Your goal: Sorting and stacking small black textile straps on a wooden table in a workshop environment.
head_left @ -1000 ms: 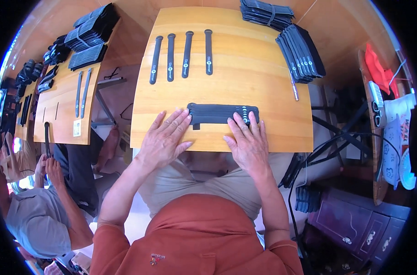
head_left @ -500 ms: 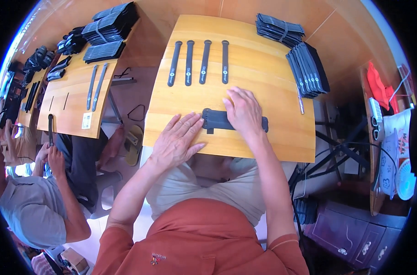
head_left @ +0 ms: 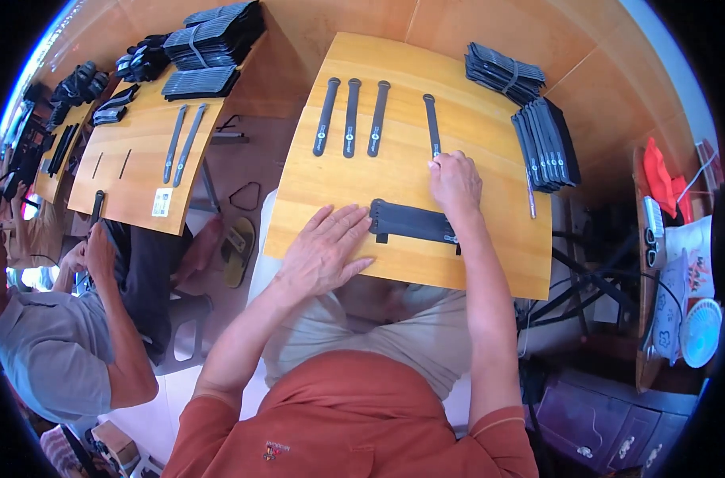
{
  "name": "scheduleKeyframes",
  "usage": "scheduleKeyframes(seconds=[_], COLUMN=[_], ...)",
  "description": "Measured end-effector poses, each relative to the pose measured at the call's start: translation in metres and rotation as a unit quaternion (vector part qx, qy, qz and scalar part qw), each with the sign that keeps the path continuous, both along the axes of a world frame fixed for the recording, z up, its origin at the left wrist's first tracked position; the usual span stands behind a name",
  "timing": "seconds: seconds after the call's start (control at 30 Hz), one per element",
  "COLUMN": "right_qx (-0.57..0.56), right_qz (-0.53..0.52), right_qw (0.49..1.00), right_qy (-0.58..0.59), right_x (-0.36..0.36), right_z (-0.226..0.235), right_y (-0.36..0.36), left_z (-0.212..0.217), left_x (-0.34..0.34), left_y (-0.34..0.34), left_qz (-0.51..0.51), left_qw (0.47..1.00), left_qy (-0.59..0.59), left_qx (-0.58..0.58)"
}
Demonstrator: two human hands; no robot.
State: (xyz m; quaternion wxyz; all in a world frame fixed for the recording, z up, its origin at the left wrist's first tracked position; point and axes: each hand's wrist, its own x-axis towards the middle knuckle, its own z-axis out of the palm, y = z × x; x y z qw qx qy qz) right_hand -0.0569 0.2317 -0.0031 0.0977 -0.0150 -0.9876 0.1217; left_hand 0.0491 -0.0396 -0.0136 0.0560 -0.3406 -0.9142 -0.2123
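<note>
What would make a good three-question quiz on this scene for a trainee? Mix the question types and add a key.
1. Multiple choice: which of the person's hands holds the near end of the long, narrow, dark-grey strap? A: left. B: right.
2. True or false: only one other such strap lies to its left on the yellowish wooden table.
3. Short answer: what is the hand lying flat beside?

Key:
1. B, the right hand.
2. False: three dark-grey straps lie there.
3. The left hand lies beside the left end of a flat, dark, rectangular stack of straps.
</note>
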Motion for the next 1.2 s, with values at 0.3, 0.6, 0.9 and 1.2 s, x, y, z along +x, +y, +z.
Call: scheduleKeyframes(seconds=[0.3, 0.6, 0.9, 1.2], right_qx=[0.104, -0.024, -0.304, -0.442], right_qz=[-0.046, -0.043, 0.185, 0.341], right_qw=[0.989, 0.991, 0.922, 0.829], right_qy=[-0.099, 0.122, 0.152, 0.029], right_x=[0.014, 0.058, 0.158, 0.224], right_z=[0.024, 0.021, 0.084, 0.108], right_y=[0.019, 0.054, 0.019, -0.013], left_z=[-0.001, -0.001, 0.006, 0.036], left_x=[0.001, 0.002, 0.028, 0.061], left_y=[-0.001, 0.001, 0.009, 0.027], left_qz=[-0.001, -0.005, 0.045, -0.007], left_qw=[1.0, 1.0, 0.975, 0.959], left_qy=[0.009, 0.026, 0.053, 0.037], left_qx=[0.001, 0.003, 0.211, 0.281])
